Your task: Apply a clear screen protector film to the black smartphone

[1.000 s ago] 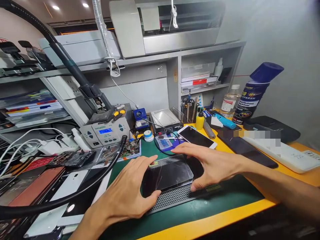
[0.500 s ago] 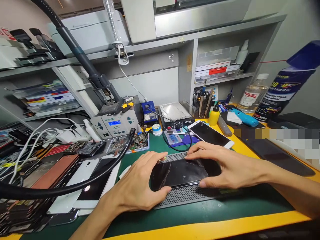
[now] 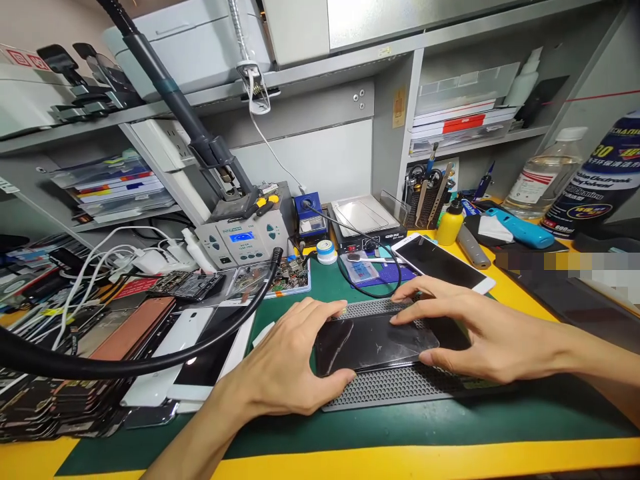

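Note:
A black smartphone (image 3: pixel 377 343) with crack-like marks on its dark glass lies flat on a grey perforated mat (image 3: pixel 395 388). My left hand (image 3: pixel 293 353) grips the phone's left end, thumb at the near edge and fingers towards the far edge. At the right end, my right hand (image 3: pixel 475 327) has its thumb on the near corner and a fingertip on the glass near the far edge. Its other fingers are bent behind. A dark flat area shows beneath my right palm; what it is, I cannot tell.
A white phone (image 3: pixel 443 262) lies behind my right hand. To the left are stacked phone parts (image 3: pixel 75 393) and a black hose (image 3: pixel 150 369) crossing over them. Behind stand a blue-display station (image 3: pixel 243 238), a hot plate (image 3: pixel 367 220), a yellow bottle (image 3: pixel 450 223) and a spray can (image 3: pixel 590 177).
The view has shifted, so the bench appears further right and lower shelves higher. My right index finger now touches the glass, apart from the finger behind it. The left hand keeps its grip.

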`<action>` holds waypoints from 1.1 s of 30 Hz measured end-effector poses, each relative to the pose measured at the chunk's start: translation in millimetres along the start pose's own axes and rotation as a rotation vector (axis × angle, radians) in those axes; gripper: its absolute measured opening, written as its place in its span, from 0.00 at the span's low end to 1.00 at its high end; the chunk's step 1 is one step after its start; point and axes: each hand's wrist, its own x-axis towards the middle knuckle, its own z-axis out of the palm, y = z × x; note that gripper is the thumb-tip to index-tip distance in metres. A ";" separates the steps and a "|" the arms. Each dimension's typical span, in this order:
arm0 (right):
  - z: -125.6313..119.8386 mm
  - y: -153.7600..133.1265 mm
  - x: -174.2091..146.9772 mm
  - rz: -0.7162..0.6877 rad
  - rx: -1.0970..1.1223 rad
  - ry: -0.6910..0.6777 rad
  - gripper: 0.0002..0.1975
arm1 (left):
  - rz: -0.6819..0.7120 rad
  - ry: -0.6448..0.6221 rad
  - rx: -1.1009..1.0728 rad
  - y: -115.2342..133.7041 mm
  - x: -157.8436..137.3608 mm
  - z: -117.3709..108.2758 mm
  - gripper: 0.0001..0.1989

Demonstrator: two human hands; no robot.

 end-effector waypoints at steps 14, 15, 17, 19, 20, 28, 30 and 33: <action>-2.4 3.7 0.2 0.030 -0.001 -0.042 0.23 | -0.051 -0.053 -0.003 -2.1 -0.3 -2.8 0.37; -2.7 3.3 0.2 0.030 0.001 -0.040 0.23 | -0.055 -0.054 -0.003 -2.4 -0.5 -3.4 0.37; -3.1 2.6 0.3 0.033 0.007 -0.034 0.23 | -0.068 -0.054 -0.008 -3.0 -1.1 -4.5 0.38; -3.1 2.3 0.3 0.037 0.012 -0.030 0.23 | -0.085 -0.057 -0.014 -3.6 -1.7 -5.5 0.38; -3.1 2.3 0.3 0.039 0.015 -0.027 0.23 | -0.093 -0.061 -0.018 -3.9 -2.0 -6.0 0.38; -3.1 3.8 0.1 0.036 0.020 -0.026 0.23 | -0.101 -0.061 -0.020 -6.0 -4.4 -9.6 0.40; -3.0 3.4 0.3 0.035 0.029 -0.018 0.23 | -0.104 -0.061 -0.015 -7.3 -5.4 -10.6 0.40; -2.7 3.1 0.8 0.038 0.031 -0.019 0.23 | -0.110 -0.077 -0.004 -8.9 -6.6 -12.1 0.41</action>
